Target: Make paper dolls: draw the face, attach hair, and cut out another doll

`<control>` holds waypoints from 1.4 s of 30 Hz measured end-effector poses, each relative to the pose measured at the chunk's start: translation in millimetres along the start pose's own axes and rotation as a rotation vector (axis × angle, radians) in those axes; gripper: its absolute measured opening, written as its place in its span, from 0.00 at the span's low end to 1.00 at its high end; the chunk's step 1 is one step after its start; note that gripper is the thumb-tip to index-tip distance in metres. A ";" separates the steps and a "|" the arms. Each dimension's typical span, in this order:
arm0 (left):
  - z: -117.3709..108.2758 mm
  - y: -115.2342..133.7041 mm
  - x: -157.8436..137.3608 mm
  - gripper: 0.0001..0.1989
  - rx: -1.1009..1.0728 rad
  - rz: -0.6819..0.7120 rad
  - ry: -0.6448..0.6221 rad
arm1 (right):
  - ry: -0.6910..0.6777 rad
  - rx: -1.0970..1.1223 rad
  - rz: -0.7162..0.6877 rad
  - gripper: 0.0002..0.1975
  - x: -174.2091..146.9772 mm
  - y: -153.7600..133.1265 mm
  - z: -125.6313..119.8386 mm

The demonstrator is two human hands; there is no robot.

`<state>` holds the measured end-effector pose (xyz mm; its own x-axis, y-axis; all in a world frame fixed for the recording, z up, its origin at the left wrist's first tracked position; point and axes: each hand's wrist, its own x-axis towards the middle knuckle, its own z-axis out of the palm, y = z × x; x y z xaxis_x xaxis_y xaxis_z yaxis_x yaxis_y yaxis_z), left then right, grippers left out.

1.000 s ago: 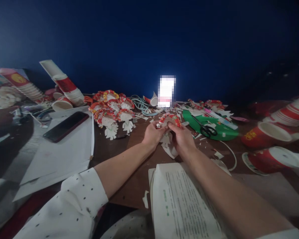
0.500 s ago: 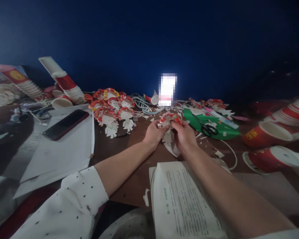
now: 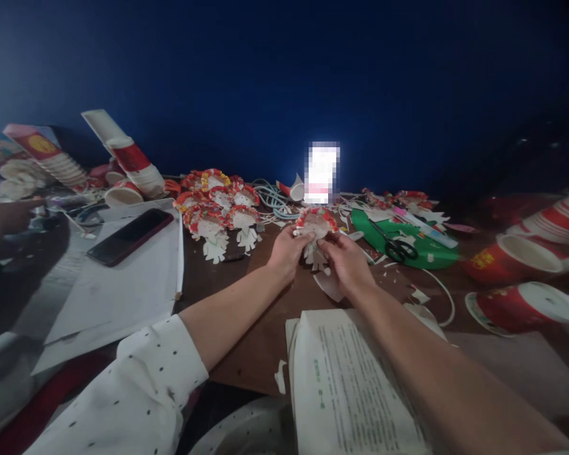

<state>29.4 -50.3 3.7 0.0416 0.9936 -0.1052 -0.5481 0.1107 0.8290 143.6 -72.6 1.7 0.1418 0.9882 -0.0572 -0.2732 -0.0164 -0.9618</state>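
One white paper figure, red-rimmed (image 3: 318, 222): twelve o'clock of the printed white paper booklet (image 3: 344, 379); left hand (image 3: 286, 253), grip pinching its edge; right hand (image 3: 349, 260), its lower part; rim less finger-covered than before, apparently easier to view.

Head camera: worn on the person's head, facing forward and down.
Foreground: dotted sleeve (image 3: 156, 363), printed pages (image 3: 346, 385), close.
Mid-frame: left hand (image 3: 286, 253), right hand (image 3: 348, 259), farther.
Background: blue wall (image 3: 260, 82), farthest.
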 end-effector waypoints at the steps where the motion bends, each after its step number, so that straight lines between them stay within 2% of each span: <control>1: 0.6 0.0 -0.9 0.20 -0.009 -0.003 -0.005 | 0.000 -0.002 -0.001 0.17 0.1 0.7 -0.2; 9: 4.8 2.8 -6.7 0.16 -0.069 -0.052 0.012 | -0.004 -0.064 -0.033 0.15 0.2 0.5 -1.3; 14: 1.3 -1.9 -2.4 0.18 0.036 -0.018 0.023 | -0.024 -0.072 -0.043 0.15 -0.3 2.4 -1.8; 21: -2.0 8.3 3.7 0.14 0.060 0.027 0.060 | 0.046 0.075 -0.008 0.20 -3.1 -1.3 1.9; 25: -5.9 11.4 8.2 0.14 0.057 0.028 0.128 | 0.063 0.009 -0.057 0.20 0.4 -0.1 -2.8; 30: -10.0 10.5 10.1 0.15 0.071 0.034 0.131 | 0.114 -0.093 -0.139 0.21 0.8 0.4 -5.0; 35: -10.8 14.6 8.3 0.16 0.115 0.040 0.123 | 0.059 -0.183 -0.218 0.24 -6.3 -4.7 0.7; 42: -22.8 28.8 14.7 0.16 0.146 0.103 0.306 | 0.055 -0.280 -0.318 0.25 -2.1 7.4 -0.2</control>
<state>-4.8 -33.0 13.5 -0.2718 0.9492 -0.1586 -0.4102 0.0349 0.9113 141.4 -74.9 -5.4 0.2296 0.9414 0.2470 0.0598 0.2396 -0.9690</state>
